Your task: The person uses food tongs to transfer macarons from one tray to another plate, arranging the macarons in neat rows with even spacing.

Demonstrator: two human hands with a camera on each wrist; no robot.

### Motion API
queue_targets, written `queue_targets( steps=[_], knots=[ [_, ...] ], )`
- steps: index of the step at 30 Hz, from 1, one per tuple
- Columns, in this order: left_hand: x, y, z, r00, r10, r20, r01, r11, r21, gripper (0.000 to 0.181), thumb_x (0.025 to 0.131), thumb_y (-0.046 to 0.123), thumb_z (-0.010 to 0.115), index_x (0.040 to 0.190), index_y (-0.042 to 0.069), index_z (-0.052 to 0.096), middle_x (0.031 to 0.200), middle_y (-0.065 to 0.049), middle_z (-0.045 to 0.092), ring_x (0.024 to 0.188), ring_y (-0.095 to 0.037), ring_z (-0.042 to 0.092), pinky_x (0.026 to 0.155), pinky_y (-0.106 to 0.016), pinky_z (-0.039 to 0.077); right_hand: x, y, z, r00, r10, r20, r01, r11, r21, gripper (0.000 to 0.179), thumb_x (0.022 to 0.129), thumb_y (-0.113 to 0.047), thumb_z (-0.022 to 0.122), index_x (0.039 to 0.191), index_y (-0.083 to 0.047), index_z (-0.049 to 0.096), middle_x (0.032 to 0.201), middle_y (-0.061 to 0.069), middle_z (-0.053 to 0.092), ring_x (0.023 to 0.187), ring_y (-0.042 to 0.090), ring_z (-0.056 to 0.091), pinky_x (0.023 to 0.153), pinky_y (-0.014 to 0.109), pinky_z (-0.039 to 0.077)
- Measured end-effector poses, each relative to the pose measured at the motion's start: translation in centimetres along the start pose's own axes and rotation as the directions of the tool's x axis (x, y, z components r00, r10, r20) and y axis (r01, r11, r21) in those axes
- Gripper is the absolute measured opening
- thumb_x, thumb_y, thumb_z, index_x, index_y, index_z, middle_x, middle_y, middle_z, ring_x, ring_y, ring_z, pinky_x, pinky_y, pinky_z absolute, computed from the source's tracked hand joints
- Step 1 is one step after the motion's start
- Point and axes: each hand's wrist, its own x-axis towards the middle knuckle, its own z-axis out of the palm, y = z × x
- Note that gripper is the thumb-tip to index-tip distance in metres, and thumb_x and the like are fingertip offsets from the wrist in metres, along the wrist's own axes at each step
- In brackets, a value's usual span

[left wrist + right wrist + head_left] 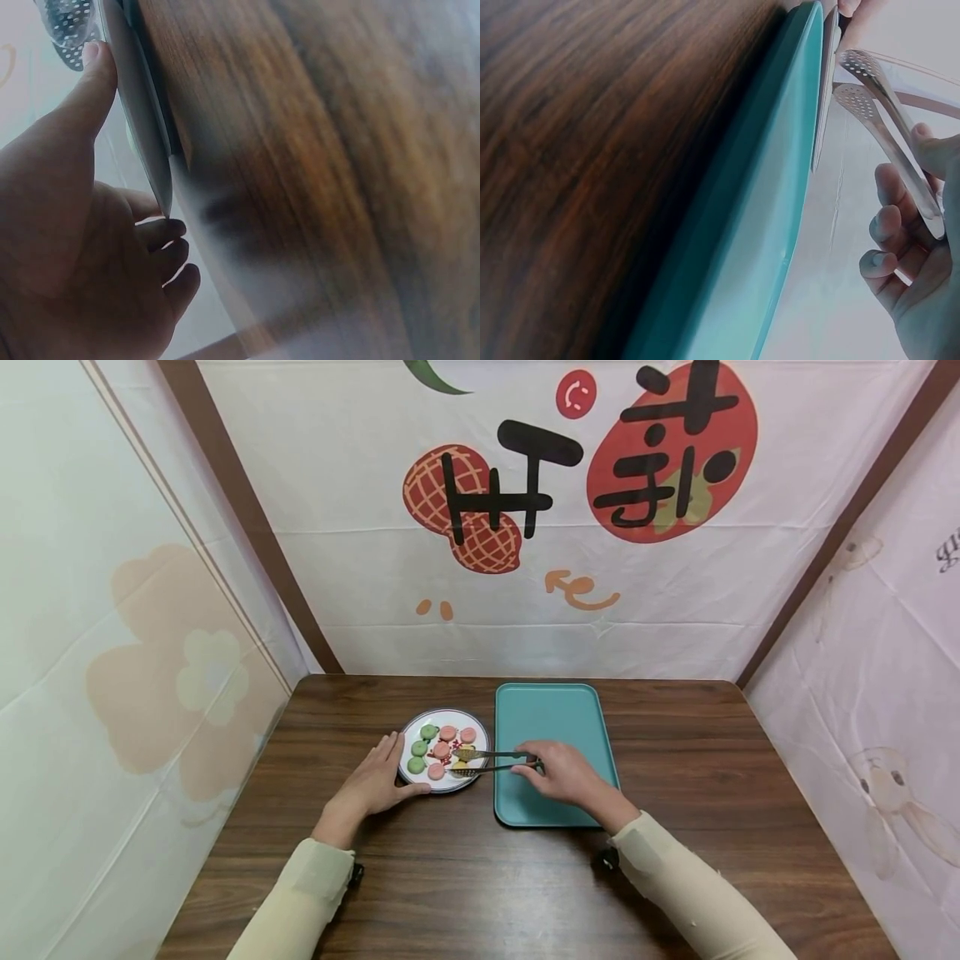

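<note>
A white plate (446, 783) with a dark rim bears green macarons (417, 748), pink macarons (447, 733) and yellow macarons, the yellow ones partly hidden by the tongs. My left hand (372, 777) rests against its left edge, thumb along the near rim and fingers along the far side. In the left wrist view, the thumb of the left hand (75, 225) lies over the rim. My right hand (564, 772) holds metal tongs (501, 753) with perforated tips. Their spread ends reach over the plate's right part, around the yellow macarons.
A teal tray (551, 714) lies right of the plate, beneath my right hand. Both stand on a dark wooden table (690, 760). Printed fabric walls (360, 568) enclose its back and sides.
</note>
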Motion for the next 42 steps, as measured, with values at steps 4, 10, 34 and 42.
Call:
queue_targets(
  steps=[4,10,34,42],
  knots=[
    [0.0,-0.1,0.1,1.000,-0.001,-0.006,0.001,1.000,0.008,0.118,0.096,0.067,0.071,0.169,-0.007,0.015,0.175,-0.032,0.014,0.163,-0.047,0.013,0.133,-0.058,0.017,-0.5,0.2,-0.3,1.000,0.018,-0.019,-0.018,1.000,0.024,0.034,0.104,-0.034,0.074,0.127,-0.009,0.076,0.095,-0.002,0.075,0.072,0.004,0.061,0.063,0.029,0.055],
    [0.0,-0.1,0.0,1.000,0.017,-0.020,-0.016,1.000,0.021,0.117,0.097,0.068,0.069,0.169,-0.007,0.015,0.175,-0.032,0.013,0.163,-0.047,0.014,0.134,-0.058,0.015,-1.3,0.7,-0.8,0.998,0.045,-0.048,-0.043,0.998,0.041,0.038,0.104,-0.033,0.074,0.131,-0.006,0.074,0.095,-0.002,0.075,0.066,-0.001,0.055,0.060,0.026,0.053],
    [-1.1,-0.3,0.1,0.973,0.094,-0.212,-0.078,0.994,0.082,0.108,0.096,0.066,0.070,0.168,-0.004,0.027,0.174,-0.029,0.022,0.161,-0.047,0.021,0.132,-0.063,0.016,-6.3,3.5,-3.0,0.960,0.162,-0.227,-0.153,0.987,0.058,0.033,0.102,-0.028,0.077,0.129,-0.008,0.076,0.093,-0.004,0.074,0.064,0.003,0.050,0.057,0.026,0.046],
    [-1.5,-1.0,-0.2,0.980,0.062,-0.190,-0.044,0.994,0.097,0.110,0.098,0.071,0.065,0.169,-0.002,0.023,0.176,-0.027,0.018,0.163,-0.046,0.016,0.133,-0.062,0.010,-7.9,4.5,-3.9,0.939,0.236,-0.249,-0.220,0.971,0.091,0.035,0.101,-0.027,0.078,0.130,-0.006,0.075,0.085,-0.007,0.071,0.063,0.006,0.049,0.055,0.027,0.045]
  ],
)
